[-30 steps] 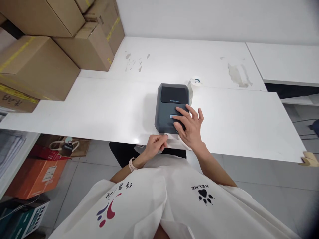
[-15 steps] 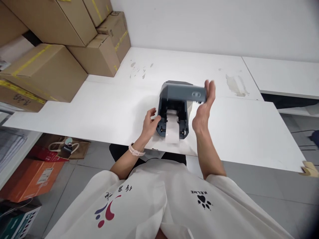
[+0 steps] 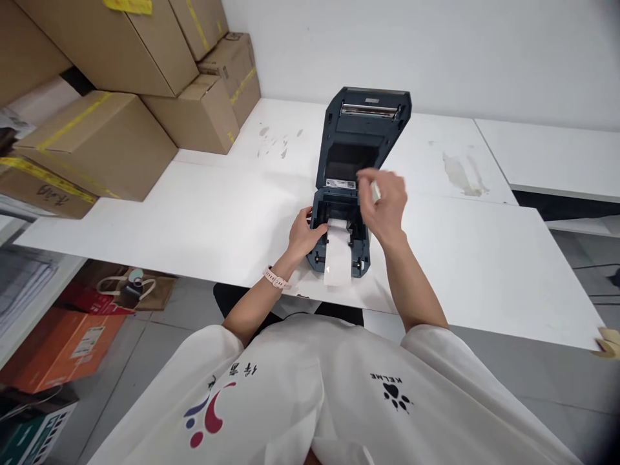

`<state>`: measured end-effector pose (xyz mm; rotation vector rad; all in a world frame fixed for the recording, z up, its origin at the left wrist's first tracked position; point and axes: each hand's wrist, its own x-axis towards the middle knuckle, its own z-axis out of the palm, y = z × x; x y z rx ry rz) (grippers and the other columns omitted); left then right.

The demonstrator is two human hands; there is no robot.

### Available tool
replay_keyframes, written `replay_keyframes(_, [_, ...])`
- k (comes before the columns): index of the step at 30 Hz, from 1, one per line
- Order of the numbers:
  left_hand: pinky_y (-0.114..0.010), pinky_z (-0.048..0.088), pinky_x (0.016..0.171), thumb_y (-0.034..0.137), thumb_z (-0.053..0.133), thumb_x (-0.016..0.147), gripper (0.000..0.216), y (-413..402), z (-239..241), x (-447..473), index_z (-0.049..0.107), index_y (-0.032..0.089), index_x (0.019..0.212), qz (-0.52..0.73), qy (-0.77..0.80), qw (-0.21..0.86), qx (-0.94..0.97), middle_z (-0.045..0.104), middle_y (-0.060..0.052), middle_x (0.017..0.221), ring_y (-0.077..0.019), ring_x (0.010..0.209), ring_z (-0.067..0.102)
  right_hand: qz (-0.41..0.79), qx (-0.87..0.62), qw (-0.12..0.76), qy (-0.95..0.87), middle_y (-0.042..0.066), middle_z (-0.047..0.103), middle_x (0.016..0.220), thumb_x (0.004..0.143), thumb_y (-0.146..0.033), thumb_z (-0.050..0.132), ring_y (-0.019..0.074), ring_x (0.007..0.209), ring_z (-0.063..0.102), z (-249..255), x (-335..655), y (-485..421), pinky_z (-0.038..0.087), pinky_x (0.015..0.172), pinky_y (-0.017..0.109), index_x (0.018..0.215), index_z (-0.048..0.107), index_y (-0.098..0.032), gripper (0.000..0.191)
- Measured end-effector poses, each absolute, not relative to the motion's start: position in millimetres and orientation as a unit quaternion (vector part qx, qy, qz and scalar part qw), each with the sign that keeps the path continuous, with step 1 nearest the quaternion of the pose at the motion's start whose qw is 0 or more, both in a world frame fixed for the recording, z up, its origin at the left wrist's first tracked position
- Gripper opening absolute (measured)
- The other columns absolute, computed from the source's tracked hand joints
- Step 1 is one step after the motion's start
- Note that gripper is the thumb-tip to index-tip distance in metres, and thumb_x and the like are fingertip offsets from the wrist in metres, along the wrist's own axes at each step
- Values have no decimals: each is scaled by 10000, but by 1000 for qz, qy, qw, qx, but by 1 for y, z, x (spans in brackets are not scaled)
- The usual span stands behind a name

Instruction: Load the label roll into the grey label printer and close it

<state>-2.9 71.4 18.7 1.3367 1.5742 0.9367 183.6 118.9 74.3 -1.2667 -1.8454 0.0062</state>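
A dark blue-grey label printer (image 3: pixel 318 255) stands on the white table with its lid (image 3: pixel 364 132) raised and tilted back. A strip of white label paper (image 3: pixel 338 258) runs from inside it out over the front edge. My left hand (image 3: pixel 304 234) grips the printer's left side wall, thumb over the rim near the paper and fingers along the outside. Over the printer's right side, near the hinge, my right hand (image 3: pixel 385 203) is slightly blurred. Its fingers are bent with a gap to the thumb, and nothing shows in it.
Taped cardboard boxes (image 3: pixel 111 142) are stacked on the table's left part. A white wall (image 3: pixel 436 58) rises behind the white table (image 3: pixel 232 213). Below on the left are an orange box (image 3: pixel 72 345) and a paper bag (image 3: pixel 159 294). A tan corner guard (image 3: pixel 609 342) sits at the right corner.
The printer lid has swung up and back from half-raised to wide open. My right hand has let go of it and come in over the printer. My left hand stays at the left side.
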Motion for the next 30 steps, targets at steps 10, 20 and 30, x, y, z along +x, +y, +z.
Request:
replay_keyframes(10, [-374, 512, 1043, 150, 527, 847, 574, 76, 21, -3, 612, 236, 1408, 332, 658, 315, 598, 764, -42, 1270, -265, 1198, 695, 77, -430, -15, -899, 181, 785, 1057, 1047, -341, 357, 351, 1080, 685, 56, 162, 107, 261, 1163, 594, 1154, 735, -99, 462])
replay_keyframes(20, [-421, 533, 1052, 250, 510, 882, 620, 73, 16, -7, 538, 226, 1501, 366, 630, 358, 584, 698, -64, 1406, -289, 1232, 678, 505, -331, 339, -721, 52, 767, 1090, 814, -426, 825, 272, 1060, 714, 53, 293, 70, 542, 981, 439, 1104, 673, -292, 353])
replay_keyframes(30, [-395, 548, 1041, 235, 535, 842, 608, 75, 7, -5, 597, 235, 1447, 397, 630, 350, 568, 713, -49, 1383, -275, 1247, 677, 557, -473, 394, -558, 55, 757, 1263, 669, -458, 885, 277, 1218, 670, -22, 327, 121, 501, 1077, 507, 993, 590, -287, 470])
